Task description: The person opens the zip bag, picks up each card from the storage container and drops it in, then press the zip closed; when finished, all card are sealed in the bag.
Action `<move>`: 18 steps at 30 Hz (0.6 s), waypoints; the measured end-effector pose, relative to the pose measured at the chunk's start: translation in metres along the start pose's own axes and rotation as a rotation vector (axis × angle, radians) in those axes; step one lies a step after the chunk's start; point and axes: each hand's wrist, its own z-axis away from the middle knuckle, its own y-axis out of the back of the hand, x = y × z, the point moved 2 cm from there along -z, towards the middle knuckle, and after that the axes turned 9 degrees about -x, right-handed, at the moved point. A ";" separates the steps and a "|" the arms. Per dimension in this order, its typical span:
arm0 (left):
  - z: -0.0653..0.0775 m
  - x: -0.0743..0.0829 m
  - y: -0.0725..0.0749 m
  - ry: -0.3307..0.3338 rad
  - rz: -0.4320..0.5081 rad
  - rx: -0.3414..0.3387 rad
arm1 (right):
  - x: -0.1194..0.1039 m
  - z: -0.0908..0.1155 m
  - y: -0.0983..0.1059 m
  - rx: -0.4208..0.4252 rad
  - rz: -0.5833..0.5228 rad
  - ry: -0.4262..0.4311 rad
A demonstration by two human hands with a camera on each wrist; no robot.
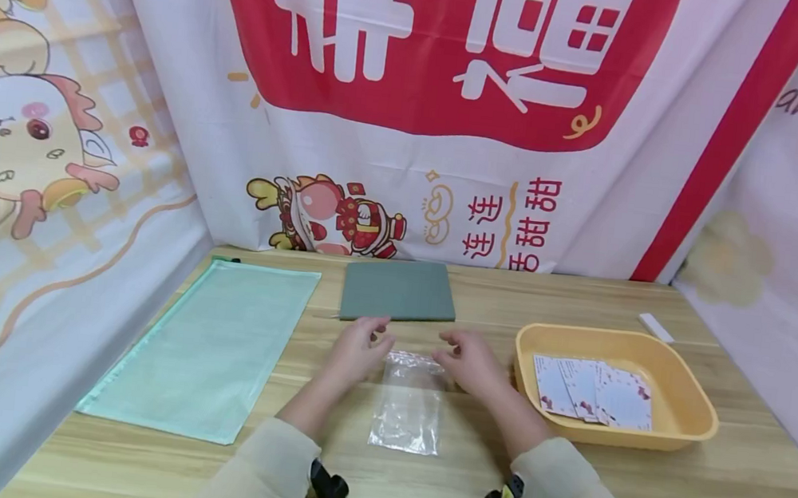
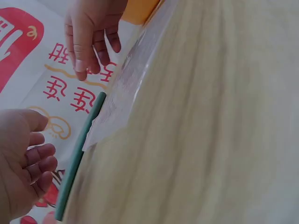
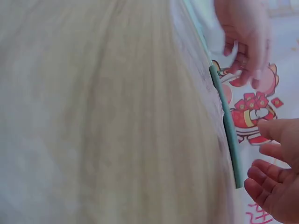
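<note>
Cloth (image 1: pixel 408 150), white with red panels, lettering and cartoon figures, hangs behind and along 2 sides of the workspace. In front of it stretches a pale wood-grain tabletop (image 1: pixel 404 494). On the left lies a flat mint-green mesh pouch (image 1: pixel 205 347), a dark tab at its far left corner. Well apart from it, on the right, sits a shallow orange basket (image 1: pixel 633 439) with rounded corners. The person's 2 beige sleeves (image 1: pixel 265 469) come in from the near edge. At the back, between pouch and basket, a grey-green notebook (image 1: pixel 398 291) lies flat near the cloth.

Closer to the person, a clear plastic bag (image 1: pixel 409 406) lies on the middle of the tabletop, its crinkled film catching the light. The left hand (image 1: pixel 361 347) hovers by the bag's far left corner, the right hand (image 1: pixel 471 362) by the far right corner. Both have fingers loosely bent and thumbs apart, moderately wide, with only air between. Whether the right fingertips touch the film cannot be told from the head view.

Inside the basket, 3 printed cards (image 1: pixel 590 392) overlap in a fan. Black wrist devices (image 1: pixel 328 489) sit at the 2 cuffs. Smallest, a white bar (image 1: pixel 656 327) lies just behind the basket's far right rim.
</note>
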 end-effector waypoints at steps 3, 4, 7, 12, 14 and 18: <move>0.001 -0.007 -0.008 0.021 0.035 0.003 | 0.009 -0.001 -0.006 -0.020 -0.031 -0.026; 0.002 -0.010 -0.010 0.025 0.031 0.006 | 0.012 -0.001 -0.008 -0.026 -0.028 -0.028; 0.003 -0.015 -0.016 0.037 -0.003 0.006 | 0.018 -0.003 -0.013 -0.035 -0.011 -0.039; 0.002 -0.019 -0.022 0.023 -0.136 0.026 | 0.023 -0.004 -0.019 -0.015 0.026 -0.029; 0.002 -0.020 -0.024 0.022 -0.165 0.032 | 0.024 -0.004 -0.021 -0.003 0.032 -0.021; 0.002 -0.022 -0.027 0.021 -0.163 0.046 | 0.024 -0.004 -0.023 0.011 0.032 -0.015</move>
